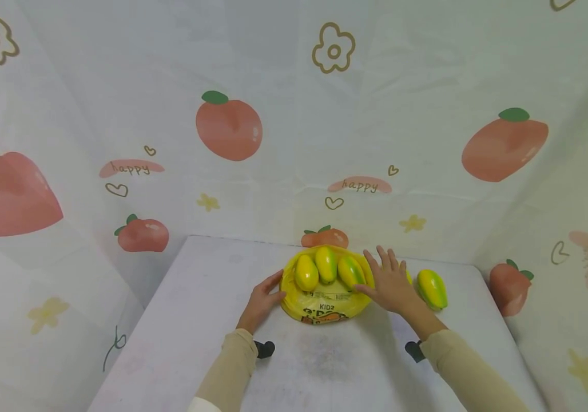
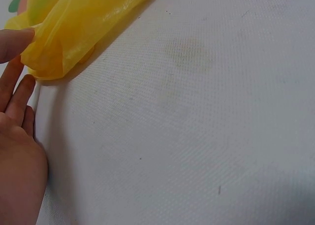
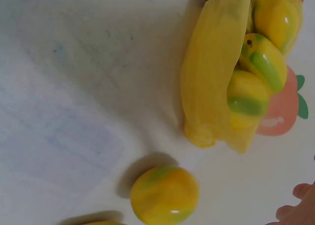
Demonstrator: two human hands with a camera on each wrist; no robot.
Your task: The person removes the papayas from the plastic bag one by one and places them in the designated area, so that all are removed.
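A yellow plastic bag (image 1: pixel 325 306) lies on the white table (image 1: pixel 211 297), its mouth facing away from me. Three yellow-green fruits (image 1: pixel 326 264) lie side by side in the mouth. My left hand (image 1: pixel 267 293) touches the bag's left edge with straight fingers (image 2: pixel 17 94); one fingertip meets the bag's folded rim (image 2: pixel 54 43). My right hand (image 1: pixel 388 276), fingers spread, rests on the bag's right edge. In the right wrist view the bag (image 3: pixel 211 77) shows its three fruits (image 3: pixel 263 57), and only my right fingertips (image 3: pixel 295 212) appear, at the bottom corner.
A loose yellow-green fruit (image 1: pixel 432 289) lies on the table right of my right hand; it also shows in the right wrist view (image 3: pixel 165 195), with another at the bottom edge (image 3: pixel 98 221). A fruit-print cloth backdrop (image 1: pixel 227 129) closes in behind and beside the table.
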